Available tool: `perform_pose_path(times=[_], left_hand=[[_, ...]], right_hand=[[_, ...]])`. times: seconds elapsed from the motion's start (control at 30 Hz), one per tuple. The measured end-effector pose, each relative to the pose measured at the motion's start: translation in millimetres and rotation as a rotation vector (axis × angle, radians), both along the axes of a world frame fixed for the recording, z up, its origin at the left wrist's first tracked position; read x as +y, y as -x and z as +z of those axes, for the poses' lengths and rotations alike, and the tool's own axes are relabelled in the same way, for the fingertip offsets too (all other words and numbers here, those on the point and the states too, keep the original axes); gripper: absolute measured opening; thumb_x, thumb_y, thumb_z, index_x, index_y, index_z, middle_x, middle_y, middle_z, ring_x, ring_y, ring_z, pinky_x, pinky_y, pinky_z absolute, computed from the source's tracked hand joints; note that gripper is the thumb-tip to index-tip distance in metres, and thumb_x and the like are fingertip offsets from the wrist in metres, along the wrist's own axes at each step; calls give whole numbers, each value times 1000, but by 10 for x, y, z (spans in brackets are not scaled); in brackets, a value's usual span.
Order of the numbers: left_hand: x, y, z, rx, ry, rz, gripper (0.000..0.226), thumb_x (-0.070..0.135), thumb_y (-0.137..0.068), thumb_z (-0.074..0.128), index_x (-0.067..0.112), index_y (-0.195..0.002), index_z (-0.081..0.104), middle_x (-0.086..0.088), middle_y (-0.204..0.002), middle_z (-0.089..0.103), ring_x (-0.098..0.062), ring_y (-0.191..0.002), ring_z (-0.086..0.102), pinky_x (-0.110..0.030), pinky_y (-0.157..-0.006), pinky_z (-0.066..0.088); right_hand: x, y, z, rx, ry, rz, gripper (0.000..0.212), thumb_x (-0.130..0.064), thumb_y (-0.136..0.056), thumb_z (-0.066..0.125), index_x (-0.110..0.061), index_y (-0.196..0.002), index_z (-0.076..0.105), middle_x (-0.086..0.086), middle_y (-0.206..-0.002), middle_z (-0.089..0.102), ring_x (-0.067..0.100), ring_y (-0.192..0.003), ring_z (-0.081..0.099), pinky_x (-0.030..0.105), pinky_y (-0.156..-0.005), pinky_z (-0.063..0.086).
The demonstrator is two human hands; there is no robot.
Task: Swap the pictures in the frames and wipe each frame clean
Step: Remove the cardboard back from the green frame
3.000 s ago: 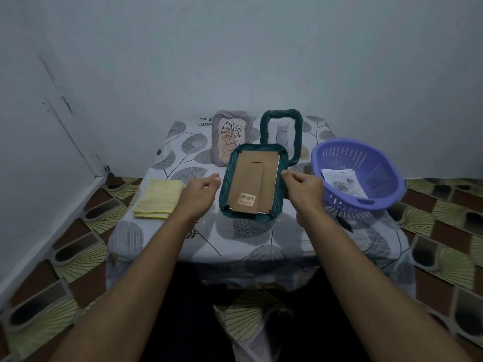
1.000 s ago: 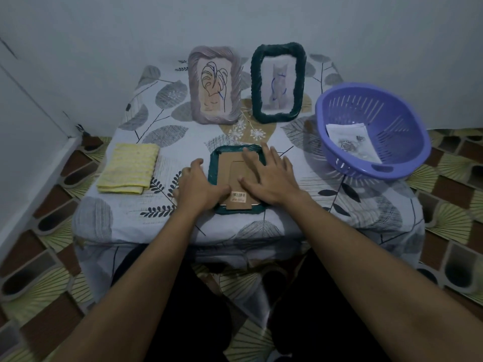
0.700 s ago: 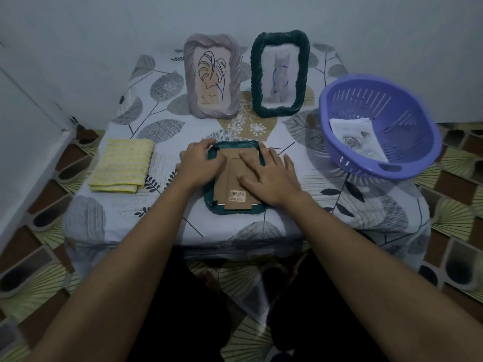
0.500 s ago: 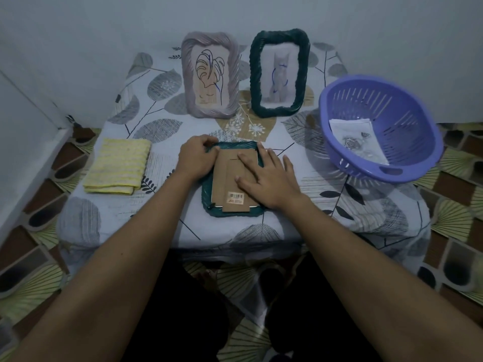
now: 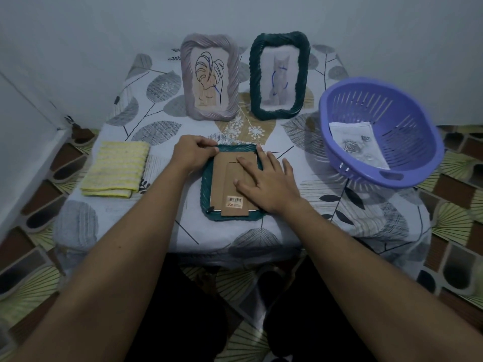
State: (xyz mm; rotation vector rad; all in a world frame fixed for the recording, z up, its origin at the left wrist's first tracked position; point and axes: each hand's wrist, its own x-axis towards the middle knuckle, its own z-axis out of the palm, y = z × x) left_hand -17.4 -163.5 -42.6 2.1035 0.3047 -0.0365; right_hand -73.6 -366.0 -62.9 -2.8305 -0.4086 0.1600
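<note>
A green frame [image 5: 205, 186] lies face down near the table's front edge, its brown cardboard back [image 5: 225, 178] up, with a barcode sticker at the near end. My left hand [image 5: 193, 152] pinches the frame's far left corner. My right hand [image 5: 264, 178] lies flat with spread fingers on the cardboard back. At the back stand a lilac frame [image 5: 210, 79] with a leaf drawing and a second green frame [image 5: 279, 75] with a cat picture.
A folded yellow cloth [image 5: 115, 169] lies at the left of the table. A purple slotted basket [image 5: 381, 131] at the right holds a printed picture [image 5: 356, 143]. The leaf-patterned tablecloth [image 5: 326, 205] hangs over the edges. A grey wall rises close behind.
The face-down frame was set flat on the table. My left hand slid from its near left side up to its far left corner. My right hand stays pressed on the back.
</note>
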Motion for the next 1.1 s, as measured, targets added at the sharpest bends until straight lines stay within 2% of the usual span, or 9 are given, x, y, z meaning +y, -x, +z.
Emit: perform_pose_path(times=[0.13, 0.23, 0.4, 0.5, 0.63, 0.73, 0.87, 0.97, 1.1], left_hand=[[-126, -17, -13, -16, -98, 119, 2, 25, -83, 76, 23, -84, 76, 2, -89, 72, -15, -93, 66, -26, -90, 51], [-204, -28, -1, -17, -177, 185, 23, 29, -85, 70, 30, -63, 65, 3, -96, 75, -20, -100, 66, -35, -94, 52], [-212, -11, -6, -31, -171, 183, 26, 31, -86, 72, 29, -62, 64, 4, -91, 74, -19, -98, 67, -35, -94, 52], [-143, 51, -22, -67, -95, 118, 12, 36, -88, 70, 25, -84, 73, 2, -93, 72, -15, -94, 65, -26, -87, 49], [-29, 213, -5, -72, -11, -15, 28, 32, -93, 66, 15, -115, 69, -1, -106, 69, -16, -100, 63, -26, -90, 47], [75, 399, -20, -115, -173, -135, 52, 36, -93, 65, 10, -136, 55, -8, -124, 62, -20, -112, 57, -32, -100, 43], [72, 680, -65, -128, -511, -280, 87, 72, -83, 39, 17, -149, 32, -10, -145, 48, -35, -136, 36, -49, -108, 28], [21, 802, -120, -97, -621, -322, 96, 82, -80, 25, 22, -155, 19, -4, -158, 32, -32, -147, 21, -51, -117, 14], [-6, 836, -156, -152, -662, -280, 100, 86, -79, 29, 22, -155, 19, -1, -159, 32, -30, -147, 22, -51, -118, 13]], right_hand=[[1, 2, 2, -10, 9, 1, 63, -70, -93, 30, -50, -152, 17, 1, -167, 0, 26, -153, 5, 53, -120, 0], [-1, 5, 6, -7, 7, 1, 63, -70, -93, 30, -50, -152, 17, 1, -167, 0, 26, -153, 5, 53, -120, 0], [-1, 11, 22, -2, 12, 0, 63, -70, -94, 29, -50, -152, 16, 1, -167, -1, 26, -153, 4, 53, -120, 0], [-3, 15, 28, -1, 13, 5, 63, -70, -94, 29, -50, -152, 16, 1, -167, -1, 26, -153, 4, 53, -120, 0], [-3, 18, 31, 7, 3, 4, 63, -69, -94, 30, -50, -153, 16, 1, -167, -1, 26, -153, 4, 53, -120, 0], [-5, 23, 40, 11, 2, 6, 63, -69, -94, 30, -50, -153, 16, 1, -167, -2, 26, -153, 3, 53, -120, 0], [-4, 23, 35, 9, 4, 3, 63, -69, -94, 30, -50, -153, 16, 0, -167, -3, 25, -153, 2, 53, -120, -1], [-1, 19, 25, 15, -2, 1, 63, -69, -94, 29, -50, -153, 16, 0, -167, -4, 25, -153, 1, 52, -120, -2], [0, 13, 29, 26, -12, -8, 62, -69, -94, 30, -50, -152, 18, -1, -167, -3, 24, -153, 2, 52, -120, -3]])
